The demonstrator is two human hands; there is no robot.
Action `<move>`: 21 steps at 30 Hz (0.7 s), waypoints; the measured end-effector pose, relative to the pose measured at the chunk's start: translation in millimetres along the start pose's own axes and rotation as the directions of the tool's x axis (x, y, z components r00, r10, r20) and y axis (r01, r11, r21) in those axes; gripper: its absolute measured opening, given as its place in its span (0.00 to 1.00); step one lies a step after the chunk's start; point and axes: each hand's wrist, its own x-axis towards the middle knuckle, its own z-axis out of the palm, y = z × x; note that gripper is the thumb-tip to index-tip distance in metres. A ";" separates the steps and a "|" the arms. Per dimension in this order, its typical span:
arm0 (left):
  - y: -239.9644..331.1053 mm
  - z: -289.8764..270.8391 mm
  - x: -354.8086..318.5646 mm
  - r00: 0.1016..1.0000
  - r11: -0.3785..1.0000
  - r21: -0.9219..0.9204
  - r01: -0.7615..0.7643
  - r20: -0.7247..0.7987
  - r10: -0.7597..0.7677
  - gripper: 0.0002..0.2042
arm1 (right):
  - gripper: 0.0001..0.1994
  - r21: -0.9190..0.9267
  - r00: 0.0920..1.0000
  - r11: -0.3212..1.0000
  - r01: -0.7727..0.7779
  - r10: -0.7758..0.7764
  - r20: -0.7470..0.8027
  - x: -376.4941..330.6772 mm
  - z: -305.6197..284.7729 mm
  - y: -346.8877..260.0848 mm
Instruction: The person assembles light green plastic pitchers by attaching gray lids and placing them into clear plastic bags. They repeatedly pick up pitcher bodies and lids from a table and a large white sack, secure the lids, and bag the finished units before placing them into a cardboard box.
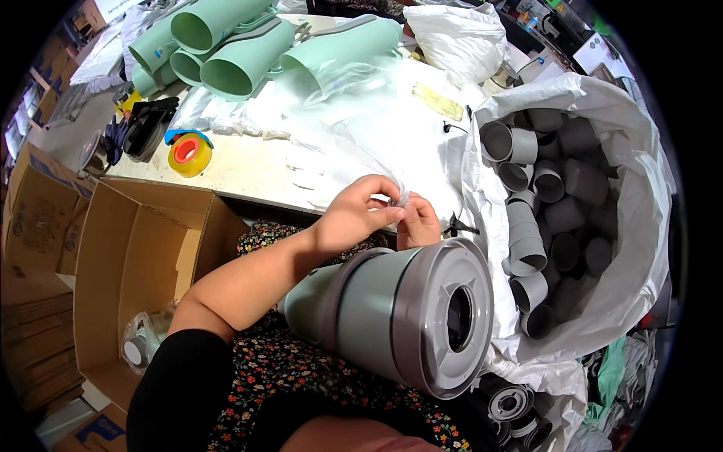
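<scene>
My left hand [360,209] and my right hand [419,221] meet in front of me at the table's near edge, fingertips pinched together on a clear plastic bag [363,154]. The bag's thin film spreads away from my fingers over the white tabletop. On my lap, tilted on its side, rests a pale green and grey tapered container [369,309]. Its round grey end [471,316], with a dark hole in the middle, faces right. It hides most of my right forearm. Neither hand grips the container.
Several green jug-like bodies [252,56] lie at the table's back left. Yellow tape [188,154] sits nearer. An open cardboard box [105,279] stands at left, a bagged piece inside. At right, a large white sack [640,264] holds many grey cups [525,241].
</scene>
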 end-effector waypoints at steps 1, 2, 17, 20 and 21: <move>-6.1 -1.8 3.2 0.999 0.989 0.141 -0.033 -0.002 0.034 0.03 | 0.08 0.020 0.999 1.000 -0.018 0.018 -0.027 -1.2 -1.9 1.3; -9.6 -4.2 6.4 0.997 0.958 0.279 -0.071 -0.002 0.075 0.04 | 0.08 0.040 0.998 0.999 -0.034 0.035 -0.046 -0.1 0.2 -0.4; 44.7 -11.0 -44.9 0.828 0.804 0.236 -0.546 0.301 0.474 0.05 | 0.16 -0.085 0.998 0.995 0.056 -0.057 -0.011 -100.2 5.7 -113.0; -5.3 -23.6 -38.6 0.771 0.697 0.390 -0.602 0.055 0.635 0.05 | 0.18 -0.210 0.993 0.978 0.011 0.015 0.121 -121.9 11.2 -140.2; -11.8 -24.7 -49.5 0.969 0.982 -0.068 -0.177 -0.186 0.161 0.05 | 0.18 -0.238 0.992 0.971 -0.016 0.045 0.119 -125.4 12.5 -143.3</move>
